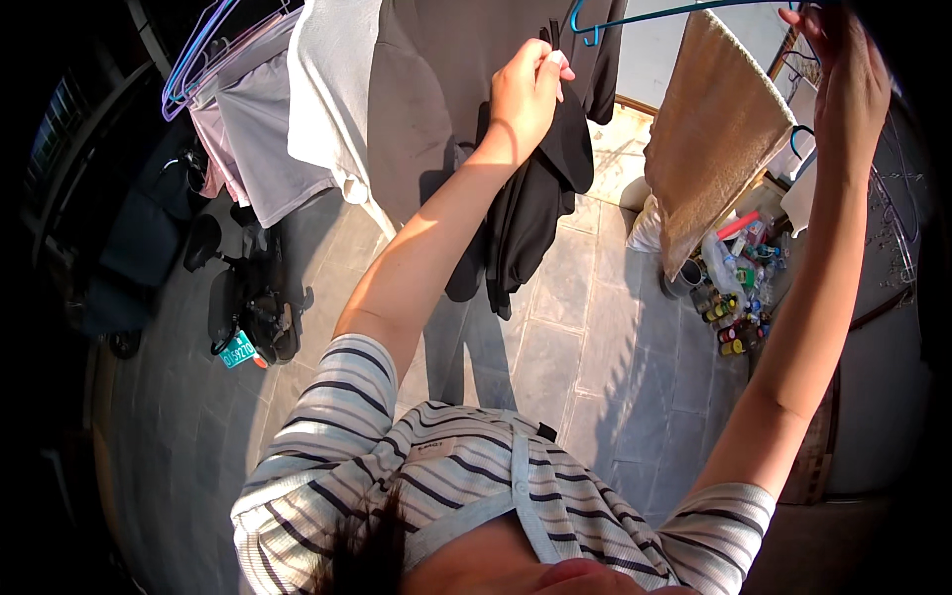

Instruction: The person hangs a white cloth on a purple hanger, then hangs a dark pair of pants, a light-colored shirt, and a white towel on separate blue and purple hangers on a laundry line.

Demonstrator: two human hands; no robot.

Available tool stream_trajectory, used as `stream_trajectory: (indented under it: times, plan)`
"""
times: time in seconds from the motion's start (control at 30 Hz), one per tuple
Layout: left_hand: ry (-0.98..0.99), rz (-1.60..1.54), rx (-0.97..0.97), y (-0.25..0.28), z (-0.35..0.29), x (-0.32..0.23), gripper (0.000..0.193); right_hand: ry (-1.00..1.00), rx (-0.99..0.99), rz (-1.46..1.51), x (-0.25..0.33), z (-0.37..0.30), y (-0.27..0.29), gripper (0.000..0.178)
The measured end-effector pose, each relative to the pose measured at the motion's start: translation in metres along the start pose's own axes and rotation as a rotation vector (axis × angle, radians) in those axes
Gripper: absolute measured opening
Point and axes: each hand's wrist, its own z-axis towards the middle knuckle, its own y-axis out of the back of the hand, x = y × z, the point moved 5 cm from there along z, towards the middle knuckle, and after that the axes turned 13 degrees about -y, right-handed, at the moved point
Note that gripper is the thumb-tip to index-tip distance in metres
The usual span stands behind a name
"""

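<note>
My left hand (531, 94) is raised at the upper middle, its fingers closed on a black garment (531, 228) that hangs down in folds. Narrow black straps stick up beside the fingertips. Above it, a blue clothes hanger (664, 14) slants across the top edge, its notched left end close to the straps. At the upper right my right hand (843, 84) is lifted to the hanger's other end, fingers curled; shadow and the picture's edge partly hide the grip. Behind my left hand hangs a large dark grey-brown cloth (412, 109).
White cloth (332, 89), grey shorts (273, 139) and purple hangers (193, 64) hang at left. A tan towel (719, 129) hangs at right, above bottles (734, 307) and a bucket (682, 281). A scooter (258, 288) stands on the grey tiled floor (540, 367).
</note>
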Motion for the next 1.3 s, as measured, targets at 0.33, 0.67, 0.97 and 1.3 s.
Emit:
stream_trajectory:
  times: [0.33, 0.67, 0.97, 1.3]
  plan:
    - [-0.072, -0.102, 0.142, 0.056, -0.049, -0.129, 0.018, -0.669, 0.532, -0.508, -0.102, -0.221, -0.11, 0.104]
    - [-0.017, -0.292, -0.224, 0.283, -0.101, -0.078, 0.04, -0.528, 0.673, 0.167, -0.019, -0.208, -0.175, 0.044]
    - [0.624, -0.193, -0.337, 0.179, -0.201, 0.093, 0.019, 0.312, 0.678, 0.309, 0.105, -0.145, -0.319, 0.03]
    - [0.241, 0.856, 0.389, 0.174, -0.13, -0.012, 0.033, 0.208, 0.243, -1.03, -0.118, 0.066, -0.172, 0.041]
